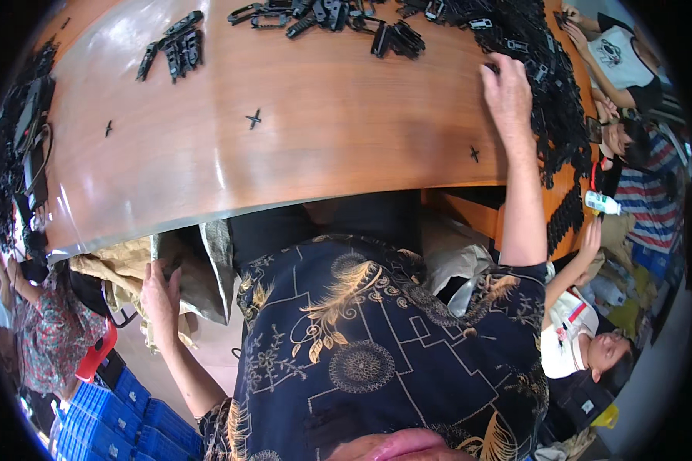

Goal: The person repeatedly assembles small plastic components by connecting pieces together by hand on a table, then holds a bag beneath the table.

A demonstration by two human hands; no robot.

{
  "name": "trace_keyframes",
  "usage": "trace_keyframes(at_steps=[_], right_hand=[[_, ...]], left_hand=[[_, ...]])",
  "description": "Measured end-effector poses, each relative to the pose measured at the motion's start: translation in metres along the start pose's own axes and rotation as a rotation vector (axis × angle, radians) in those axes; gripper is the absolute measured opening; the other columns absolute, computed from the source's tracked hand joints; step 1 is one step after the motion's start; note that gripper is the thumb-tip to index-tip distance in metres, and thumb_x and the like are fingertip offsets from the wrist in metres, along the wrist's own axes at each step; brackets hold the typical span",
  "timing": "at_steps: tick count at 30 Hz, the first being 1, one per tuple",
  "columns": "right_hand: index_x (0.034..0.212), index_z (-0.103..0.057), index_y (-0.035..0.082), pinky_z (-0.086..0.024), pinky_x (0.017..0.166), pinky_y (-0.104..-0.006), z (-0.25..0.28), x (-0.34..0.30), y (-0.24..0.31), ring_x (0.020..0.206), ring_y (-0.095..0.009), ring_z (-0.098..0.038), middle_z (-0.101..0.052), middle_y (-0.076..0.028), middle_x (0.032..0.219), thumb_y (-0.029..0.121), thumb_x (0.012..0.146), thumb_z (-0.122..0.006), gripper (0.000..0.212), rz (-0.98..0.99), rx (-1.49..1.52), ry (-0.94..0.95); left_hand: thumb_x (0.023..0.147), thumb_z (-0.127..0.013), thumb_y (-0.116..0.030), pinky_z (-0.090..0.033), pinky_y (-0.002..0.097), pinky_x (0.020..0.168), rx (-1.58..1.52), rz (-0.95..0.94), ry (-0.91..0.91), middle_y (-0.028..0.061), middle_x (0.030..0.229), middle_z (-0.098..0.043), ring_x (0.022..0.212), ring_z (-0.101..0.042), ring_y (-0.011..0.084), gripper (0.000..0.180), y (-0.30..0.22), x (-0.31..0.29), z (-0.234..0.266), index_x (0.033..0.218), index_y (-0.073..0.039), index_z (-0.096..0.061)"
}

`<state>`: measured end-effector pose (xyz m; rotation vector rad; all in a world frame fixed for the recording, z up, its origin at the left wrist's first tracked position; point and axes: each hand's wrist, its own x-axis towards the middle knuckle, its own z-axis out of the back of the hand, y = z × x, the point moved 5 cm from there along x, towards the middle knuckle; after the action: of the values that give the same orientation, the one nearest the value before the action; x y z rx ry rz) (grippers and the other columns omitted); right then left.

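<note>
The left hand (160, 296) curls at an open sack (218, 257), the right hand (509, 91) at black parts (552, 84); whether either pinches anything cannot be told. Blue crates (98, 416) stand stacked.

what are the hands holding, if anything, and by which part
It cannot be told: the right hand and left hand are curled, but whatever they may hold is too dark to make out.
</note>
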<state>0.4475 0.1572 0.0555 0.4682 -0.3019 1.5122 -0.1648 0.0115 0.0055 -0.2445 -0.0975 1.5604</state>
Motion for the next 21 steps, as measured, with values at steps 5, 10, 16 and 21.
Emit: trace_keyframes(at_steps=[5,10,16,21], right_hand=[[0.104,-0.061,0.007,-0.052,0.072,-0.0433,-0.025,-0.004,-0.033,0.085,-0.038,-0.062,-0.060,-0.016,0.098,0.021,0.088,-0.063,0.021,-0.010,-0.125,0.194],[0.098,-0.064,0.004,-0.050,0.075,-0.0362,-0.034,0.004,0.001,0.081,-0.028,-0.064,-0.063,-0.012,0.091,0.019,0.088,-0.062,0.018,-0.163,0.340,0.157],[0.103,-0.062,0.003,-0.051,0.073,-0.0310,-0.054,0.041,0.067,0.087,-0.018,-0.066,-0.068,-0.010,0.099,0.019,0.092,-0.060,0.020,-0.194,0.602,0.240],[0.104,-0.060,0.002,-0.051,0.073,-0.0230,-0.072,0.042,0.087,0.096,-0.013,-0.065,-0.068,-0.007,0.103,0.016,0.097,-0.056,0.016,-0.264,1.159,0.256]], left_hand=[[0.090,-0.063,-0.018,-0.047,0.0421,0.066,-0.027,0.080,0.160,0.0160,0.082,-0.065,0.075,-0.063,0.0354,0.017,-0.034,0.023,0.017,0.094,-0.002,-0.060],[0.091,-0.061,-0.018,-0.047,0.0413,0.064,-0.080,-0.058,0.054,0.0148,0.081,-0.065,0.073,-0.063,0.0344,0.014,-0.084,0.054,0.040,0.093,-0.004,-0.060],[0.085,-0.066,-0.008,-0.049,0.0307,0.062,-0.304,-0.395,0.041,0.0102,0.088,-0.064,0.069,-0.062,0.0217,0.017,-0.189,0.109,0.035,0.101,-0.004,-0.062],[0.087,-0.065,-0.018,-0.053,0.0387,0.064,-0.354,-0.537,0.080,0.0094,0.095,-0.061,0.077,-0.064,0.0307,0.021,-0.239,0.131,0.023,0.105,-0.009,-0.060]])
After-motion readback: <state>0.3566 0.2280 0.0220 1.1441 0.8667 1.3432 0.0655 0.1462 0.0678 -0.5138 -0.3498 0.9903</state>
